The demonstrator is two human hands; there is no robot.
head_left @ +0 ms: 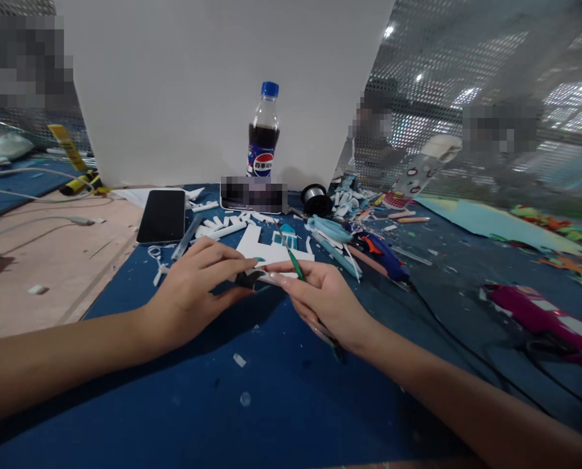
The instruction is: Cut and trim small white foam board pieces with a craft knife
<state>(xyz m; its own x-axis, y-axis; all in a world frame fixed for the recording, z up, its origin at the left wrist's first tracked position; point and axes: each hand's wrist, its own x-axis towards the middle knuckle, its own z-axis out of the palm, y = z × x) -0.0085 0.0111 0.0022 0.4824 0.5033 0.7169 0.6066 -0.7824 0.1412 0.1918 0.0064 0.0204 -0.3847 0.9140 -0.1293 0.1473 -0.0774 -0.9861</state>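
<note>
My left hand [186, 293] is closed, thumb and fingers pinching a small black-and-white piece [247, 280] above the blue mat [213, 404]. The fingertips of my right hand [327, 299] meet the other side of that piece. A slim green tool with a thin pointed tip [295, 262] lies through my right hand, its tip slanting up and away; its exact kind is unclear. Just beyond my fingers rests a white cut-out board [252, 247] with a teal grid-like part [285, 241] on it. Fingers partly cover the held piece.
A cola bottle [263, 140] stands before a white panel [213, 85]. Around it are a dark phone [162, 216], white scraps [217, 225] and a wire spool [316, 200]. To the right lie a blue glue gun [386, 257] and a magenta corded tool [540, 316], their cords crossing the mat.
</note>
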